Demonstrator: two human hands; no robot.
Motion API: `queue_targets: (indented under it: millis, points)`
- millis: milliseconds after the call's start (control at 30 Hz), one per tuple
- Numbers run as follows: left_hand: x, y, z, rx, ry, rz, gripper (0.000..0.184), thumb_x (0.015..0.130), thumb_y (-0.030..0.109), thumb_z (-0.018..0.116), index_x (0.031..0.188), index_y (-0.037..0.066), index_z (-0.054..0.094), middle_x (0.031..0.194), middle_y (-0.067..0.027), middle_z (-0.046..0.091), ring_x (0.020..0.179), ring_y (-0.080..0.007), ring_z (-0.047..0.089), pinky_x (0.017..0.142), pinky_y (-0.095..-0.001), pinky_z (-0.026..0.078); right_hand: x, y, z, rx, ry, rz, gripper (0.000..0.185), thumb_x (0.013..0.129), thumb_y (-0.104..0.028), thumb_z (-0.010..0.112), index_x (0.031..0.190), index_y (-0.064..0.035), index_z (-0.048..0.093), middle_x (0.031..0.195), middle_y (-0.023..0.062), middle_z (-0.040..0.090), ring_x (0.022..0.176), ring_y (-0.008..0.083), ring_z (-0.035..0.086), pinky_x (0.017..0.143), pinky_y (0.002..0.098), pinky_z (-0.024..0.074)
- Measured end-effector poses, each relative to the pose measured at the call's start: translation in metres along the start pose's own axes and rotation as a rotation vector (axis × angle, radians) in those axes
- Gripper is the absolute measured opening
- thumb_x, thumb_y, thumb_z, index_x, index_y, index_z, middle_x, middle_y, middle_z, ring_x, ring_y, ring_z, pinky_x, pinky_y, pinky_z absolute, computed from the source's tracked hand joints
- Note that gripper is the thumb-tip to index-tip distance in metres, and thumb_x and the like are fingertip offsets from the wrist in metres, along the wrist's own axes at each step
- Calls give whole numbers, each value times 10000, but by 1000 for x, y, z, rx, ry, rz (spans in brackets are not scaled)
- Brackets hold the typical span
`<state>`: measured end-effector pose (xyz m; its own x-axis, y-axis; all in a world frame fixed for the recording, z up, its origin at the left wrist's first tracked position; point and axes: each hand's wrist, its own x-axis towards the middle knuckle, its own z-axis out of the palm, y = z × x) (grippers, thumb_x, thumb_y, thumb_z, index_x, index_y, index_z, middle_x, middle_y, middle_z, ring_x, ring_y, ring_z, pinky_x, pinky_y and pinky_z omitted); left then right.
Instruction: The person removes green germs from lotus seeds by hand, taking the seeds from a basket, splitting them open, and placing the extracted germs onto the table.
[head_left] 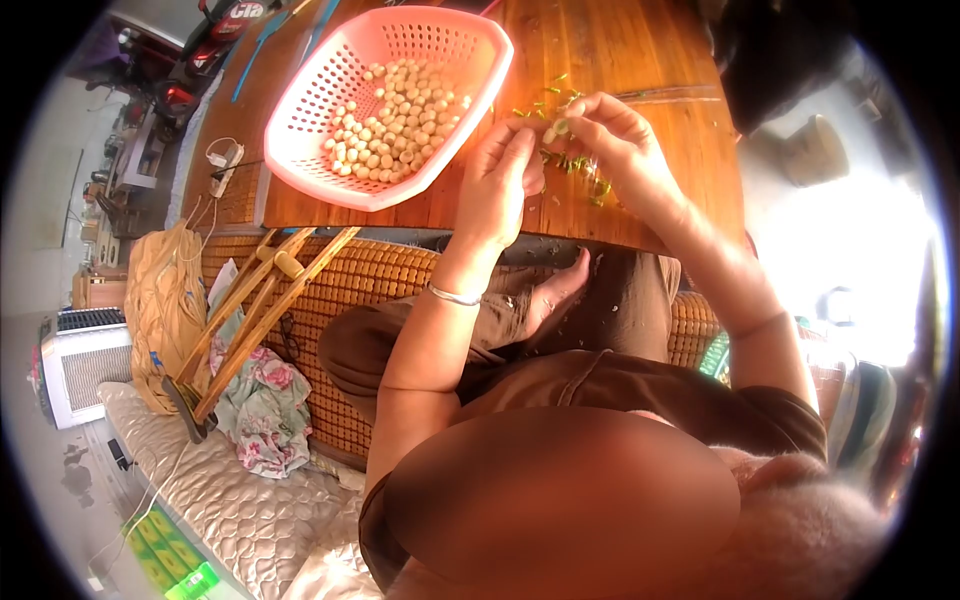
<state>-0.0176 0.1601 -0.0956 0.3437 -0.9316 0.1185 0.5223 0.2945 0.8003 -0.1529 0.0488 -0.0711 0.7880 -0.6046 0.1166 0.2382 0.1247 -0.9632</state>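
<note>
Pale round seeds point(395, 125) that look like lotus seeds lie loose in a pink perforated plastic basket point(300, 110) on the wooden table. To the right of the basket, my left hand point(500, 180) is closed, its thumb pressed against curled fingers; what they hold, if anything, is hidden. My right hand point(625, 150) faces it with thumb and fingers pinched on a small pale lotus seed point(561, 128). The fingertips of both hands are close together above the table. Small green shoots point(570, 162) lie scattered beneath and behind the hands.
Thin brown sticks point(668, 95) lie on the wooden table point(640, 45) at the far right. A power strip point(227, 170) with cables is at its left. Wooden crutches point(265, 310) lean on the woven bench beside a tan bag point(160, 310) and floral cloth point(262, 400).
</note>
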Motion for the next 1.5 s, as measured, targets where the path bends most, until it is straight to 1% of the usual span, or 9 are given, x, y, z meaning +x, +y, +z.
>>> queue_targets:
  millis: [200, 500, 767, 900, 967, 1200, 1300, 1367, 1500]
  points:
    - [-2, 0, 5, 213, 71, 46, 197, 958, 217, 644, 1077, 67, 596, 826, 44, 589, 615, 4, 422, 512, -161, 315, 3, 12, -3, -17, 5, -55, 111, 965, -123, 605, 1036, -38, 614, 985, 25, 682, 905, 100, 649, 797, 238, 501]
    - [-4, -2, 3, 185, 121, 85, 125, 958, 112, 620, 1056, 35, 618, 841, 39, 615, 559, 7, 361, 492, -169, 271, -2, 8, 6, -556, 76, -281, 147, 898, -57, 681, 1038, -23, 653, 948, 21, 693, 832, 81, 659, 739, 242, 539]
    - [-3, -8, 3, 297, 121, 168, 94, 959, 124, 628, 1020, 52, 627, 779, 72, 571, 559, 31, 384, 476, -151, 275, -7, -4, 10, -864, 87, -510, 193, 825, -49, 721, 1011, -35, 672, 886, 71, 714, 775, 163, 704, 700, 287, 559]
    - [-6, -6, 6, 434, 117, 199, 116, 966, 132, 620, 1039, 41, 619, 748, 77, 543, 562, 13, 367, 482, -165, 265, -8, -3, 9, -817, 98, -456, 162, 851, -41, 716, 1001, -26, 659, 840, 38, 669, 808, 93, 644, 705, 252, 531]
    - [-7, -8, 6, 518, 137, 237, 126, 971, 145, 622, 1033, 36, 619, 761, 72, 561, 579, 13, 399, 488, -161, 291, -10, -5, 9, -661, 92, -204, 136, 873, -54, 701, 996, -22, 653, 836, 11, 665, 787, 63, 621, 690, 234, 515]
    - [-5, -12, 2, 655, 118, 267, 181, 958, 145, 646, 1076, 8, 628, 783, 20, 628, 606, 3, 502, 512, -165, 396, -8, -1, 6, -668, 112, -178, 104, 893, -64, 683, 973, -15, 638, 852, 6, 662, 786, 44, 599, 684, 224, 501]
    - [-3, -12, 3, 697, 114, 235, 203, 951, 141, 655, 1088, -6, 626, 768, 5, 634, 596, -8, 527, 523, -183, 447, -5, 1, 4, -726, 128, -305, 115, 865, -109, 706, 923, -32, 643, 835, 54, 695, 742, 144, 683, 673, 278, 537]
    - [-3, -13, 5, 640, 141, 234, 130, 930, 91, 663, 1018, 2, 627, 610, 64, 492, 529, 2, 397, 473, -189, 302, -4, -1, 3, -870, 103, -439, 109, 863, -99, 699, 921, -30, 638, 870, 59, 682, 729, 175, 663, 663, 291, 531]
    - [-2, -13, 5, 639, 133, 189, 137, 931, 104, 665, 1019, 7, 627, 626, 69, 497, 533, 9, 389, 475, -186, 294, 0, 1, -1, -821, 108, -486, 100, 861, -85, 691, 930, -31, 642, 894, 64, 675, 719, 195, 642, 635, 299, 516]
